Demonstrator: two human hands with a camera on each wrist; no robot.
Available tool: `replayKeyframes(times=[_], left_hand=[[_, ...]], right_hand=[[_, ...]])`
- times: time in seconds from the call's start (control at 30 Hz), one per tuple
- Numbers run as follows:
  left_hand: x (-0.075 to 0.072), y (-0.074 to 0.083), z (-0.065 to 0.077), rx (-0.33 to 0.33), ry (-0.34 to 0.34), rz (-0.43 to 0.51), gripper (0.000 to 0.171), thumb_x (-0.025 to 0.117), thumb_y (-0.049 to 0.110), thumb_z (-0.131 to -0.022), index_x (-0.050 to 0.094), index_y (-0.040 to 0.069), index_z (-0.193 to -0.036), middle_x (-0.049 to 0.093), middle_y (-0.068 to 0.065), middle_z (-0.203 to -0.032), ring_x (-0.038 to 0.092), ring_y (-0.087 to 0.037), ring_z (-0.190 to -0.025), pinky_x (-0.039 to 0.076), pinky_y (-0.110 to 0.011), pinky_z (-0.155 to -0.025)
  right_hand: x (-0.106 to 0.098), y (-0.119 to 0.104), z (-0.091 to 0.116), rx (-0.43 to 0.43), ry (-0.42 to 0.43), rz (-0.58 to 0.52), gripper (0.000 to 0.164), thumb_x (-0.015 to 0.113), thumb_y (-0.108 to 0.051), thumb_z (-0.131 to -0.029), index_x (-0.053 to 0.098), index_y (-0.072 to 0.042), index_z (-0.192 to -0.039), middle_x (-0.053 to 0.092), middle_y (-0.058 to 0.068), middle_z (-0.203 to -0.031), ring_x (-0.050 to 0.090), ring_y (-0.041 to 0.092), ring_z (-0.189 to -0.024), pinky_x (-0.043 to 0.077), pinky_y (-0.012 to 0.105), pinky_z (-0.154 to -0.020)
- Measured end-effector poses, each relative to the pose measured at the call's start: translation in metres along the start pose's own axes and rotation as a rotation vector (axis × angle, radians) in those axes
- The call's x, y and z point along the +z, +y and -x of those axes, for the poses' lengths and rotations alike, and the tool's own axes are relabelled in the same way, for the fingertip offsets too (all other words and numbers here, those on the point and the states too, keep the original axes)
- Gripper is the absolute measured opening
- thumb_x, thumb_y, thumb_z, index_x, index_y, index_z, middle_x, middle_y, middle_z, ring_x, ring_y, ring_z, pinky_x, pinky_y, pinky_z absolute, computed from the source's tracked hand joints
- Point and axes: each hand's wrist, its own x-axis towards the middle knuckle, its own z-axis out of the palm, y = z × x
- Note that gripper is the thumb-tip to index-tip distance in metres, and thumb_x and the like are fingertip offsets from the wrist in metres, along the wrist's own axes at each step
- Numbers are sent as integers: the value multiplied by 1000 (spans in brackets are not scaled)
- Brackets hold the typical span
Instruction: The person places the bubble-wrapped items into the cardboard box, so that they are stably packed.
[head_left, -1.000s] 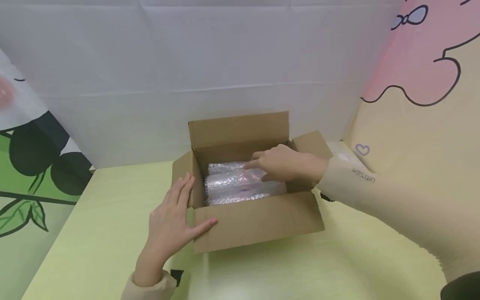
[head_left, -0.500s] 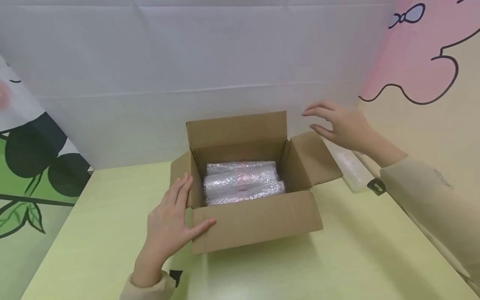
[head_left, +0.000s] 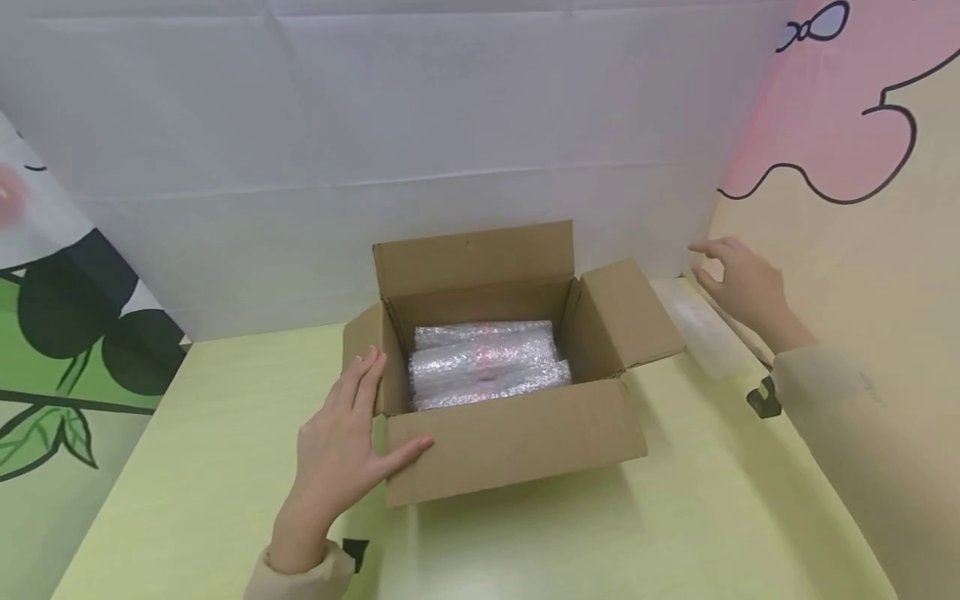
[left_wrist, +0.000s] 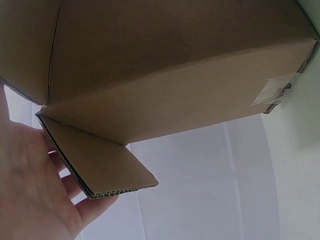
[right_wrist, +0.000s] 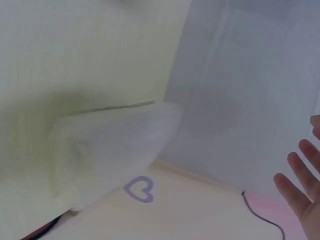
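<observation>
An open cardboard box [head_left: 517, 433] stands on the table with its flaps spread. Inside it lie several bubble-wrapped rolls [head_left: 480, 358] with pinkish marks. My left hand [head_left: 337, 442] rests at the box's left front corner, thumb over the front flap and fingers along the left flap; the left wrist view shows the fingers behind that flap [left_wrist: 100, 160]. To the right of the box, my right hand [head_left: 750, 283] hovers with nothing in it, over another bubble-wrapped package [head_left: 705, 329]. In the right wrist view this whitish package [right_wrist: 115, 145] is blurred, with the fingers [right_wrist: 300, 175] apart from it.
The yellow table [head_left: 240, 433] meets a white cloth wall [head_left: 420, 108] behind the box. Painted panels stand on both sides, with a pink figure [head_left: 840, 125] on the right. Clear tape [left_wrist: 275, 90] sits on the box's lower edge. A black strap piece [head_left: 763, 400] shows by the right sleeve.
My right hand has come out of the box and moved right, over the package beside it, uncovering the rolls inside. The left hand keeps its place on the box.
</observation>
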Motion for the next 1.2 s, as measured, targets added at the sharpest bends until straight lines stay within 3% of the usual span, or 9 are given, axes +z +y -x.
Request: replayKeyframes(times=[0.17,0.27,0.37,0.53,0.77,1.0,1.2], left_hand=[[0,0,0,1,0,-2,106,68,70,-68,33,13,-151,36,-5,-156,42,-31,-138,40,-26,-47],[1,0,0,1,1,-1,106,68,70,-68,33,13,-151,36,-4,-156,42,-30,-138,39,-25,-47],[1,-1,0,2,2,-1,106,69,70,-68,33,13,-151,37,-4,-155,42,-30,-138,39,-25,-46],[1,-1,0,4,4,-3,107,69,70,-68,33,13,-151,36,-4,-156,43,-31,-138,39,-25,-46],[0,-1,0,4,5,-4,106,69,69,-68,35,12,-150,37,-3,-155,42,-30,-138,39,-25,-47],[0,-1,0,2,4,1,106,69,69,-68,35,13,-150,37,-3,-155,42,-30,-138,39,-25,-47],[-1,0,0,0,-1,2,106,70,68,-68,34,13,-150,36,-4,-156,42,-30,-139,39,-25,-47]], right_hand=[[33,35,10,172,-98,-18,43,51,-24,-97,51,-6,-135,50,27,-133,53,48,-114,43,66,-75],[51,49,19,207,-150,6,46,51,-26,-97,49,-3,-136,46,31,-135,48,51,-119,42,69,-82],[63,55,28,248,-208,7,53,51,-32,-97,44,-1,-140,40,34,-141,39,56,-125,39,73,-87],[73,55,39,333,-278,-32,69,52,-43,-96,33,-1,-147,31,41,-142,33,65,-122,38,77,-82],[87,65,50,373,-329,-61,78,53,-49,-94,26,-2,-150,30,42,-141,34,68,-119,36,78,-85],[94,69,56,386,-296,-90,72,59,-32,-91,28,3,-146,37,40,-138,42,65,-116,39,75,-85],[96,71,58,361,-276,-117,75,60,-26,-90,23,8,-145,37,43,-135,45,64,-112,41,71,-86]])
